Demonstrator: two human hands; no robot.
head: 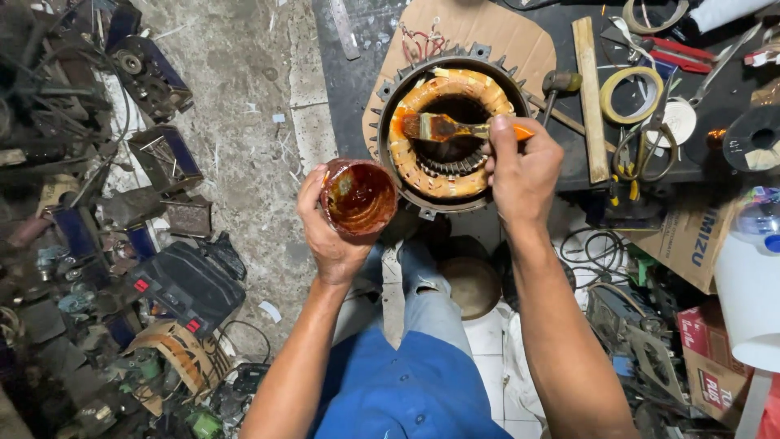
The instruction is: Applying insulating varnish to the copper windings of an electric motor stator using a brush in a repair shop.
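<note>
Left hand [329, 232] closed around a cup of amber varnish [357, 197], held just beside the motor stator [449, 134]. Right hand [524, 167] gripping a brush [443, 128], bristles touching the stator's copper windings [406, 146]. The stator rests on cardboard [520, 41] on the dark tabletop [349, 89].

So from where I'm sitting: the motor stator [452, 130] sits on a cardboard sheet [504, 32] at the near edge of the bench [357, 81]. My right hand [524, 167] has the brush [443, 127] lying across the stator's winding. The cup [358, 197] is in my left hand [329, 236], just left of the stator. Tape rolls [631, 93], a wooden stick [591, 97] and a hammer [561, 83] lie to the right.
</note>
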